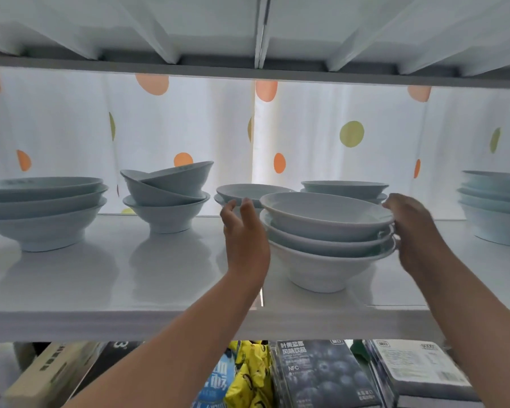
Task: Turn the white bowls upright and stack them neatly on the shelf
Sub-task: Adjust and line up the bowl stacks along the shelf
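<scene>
Three white bowls (327,231) stand upright and nested in a stack on the white shelf (115,278), right of centre near the front. My left hand (243,231) is at the stack's left side, fingers straight and pointing up, palm toward the bowls. My right hand (411,228) holds the rims on the stack's right side, thumb on the top rim. More upright white bowls stand around: a stack of three (42,207) at the left, an untidy stack with tilted bowls (165,195), a low pair (248,191) behind my left hand, another pair (345,187) behind the held stack, and a stack (495,207) at the far right.
An upper shelf (248,70) hangs close above. A white curtain with orange and green dots (321,136) closes the back. Bare shelf surface lies along the front left. Boxes and drink packs (315,375) fill the level below.
</scene>
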Tool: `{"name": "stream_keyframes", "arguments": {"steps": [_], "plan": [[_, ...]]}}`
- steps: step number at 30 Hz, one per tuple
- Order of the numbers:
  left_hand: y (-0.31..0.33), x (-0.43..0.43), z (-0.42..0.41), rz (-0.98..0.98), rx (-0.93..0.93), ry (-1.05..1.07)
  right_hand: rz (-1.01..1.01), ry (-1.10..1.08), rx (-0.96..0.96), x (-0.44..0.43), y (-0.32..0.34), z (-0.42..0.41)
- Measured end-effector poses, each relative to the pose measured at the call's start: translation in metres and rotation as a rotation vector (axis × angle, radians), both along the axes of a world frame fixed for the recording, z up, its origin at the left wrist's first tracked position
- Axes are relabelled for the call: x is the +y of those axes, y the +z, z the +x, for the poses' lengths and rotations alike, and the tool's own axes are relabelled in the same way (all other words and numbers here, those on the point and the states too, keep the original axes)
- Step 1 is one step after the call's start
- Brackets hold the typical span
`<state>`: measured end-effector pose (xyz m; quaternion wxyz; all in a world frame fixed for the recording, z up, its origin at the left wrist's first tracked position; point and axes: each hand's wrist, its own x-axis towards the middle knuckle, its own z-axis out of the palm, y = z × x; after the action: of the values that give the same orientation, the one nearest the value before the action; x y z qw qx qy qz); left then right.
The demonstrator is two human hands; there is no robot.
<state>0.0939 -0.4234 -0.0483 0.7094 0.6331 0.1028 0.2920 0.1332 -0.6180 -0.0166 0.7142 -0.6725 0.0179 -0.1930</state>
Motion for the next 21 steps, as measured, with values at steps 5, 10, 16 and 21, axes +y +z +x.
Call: {"name": "stream_keyframes", "arguments": {"steps": [5, 10, 16, 21], "plan": [[0.003, 0.042, -0.001, 0.038, 0.04, 0.005, -0.429, -0.218, -0.067, 0.012, 0.023, -0.018], [0.011, 0.081, 0.005, 0.071, 0.04, -0.062, -0.709, -0.214, -0.03, 0.06, 0.043, -0.042], [0.027, 0.136, 0.01, 0.285, 0.017, -0.046, -0.817, -0.231, -0.054, 0.112, 0.053, -0.052], [0.036, 0.185, 0.006, 0.486, -0.003, -0.013, -0.881, -0.184, -0.115, 0.162, 0.06, -0.046]]}}
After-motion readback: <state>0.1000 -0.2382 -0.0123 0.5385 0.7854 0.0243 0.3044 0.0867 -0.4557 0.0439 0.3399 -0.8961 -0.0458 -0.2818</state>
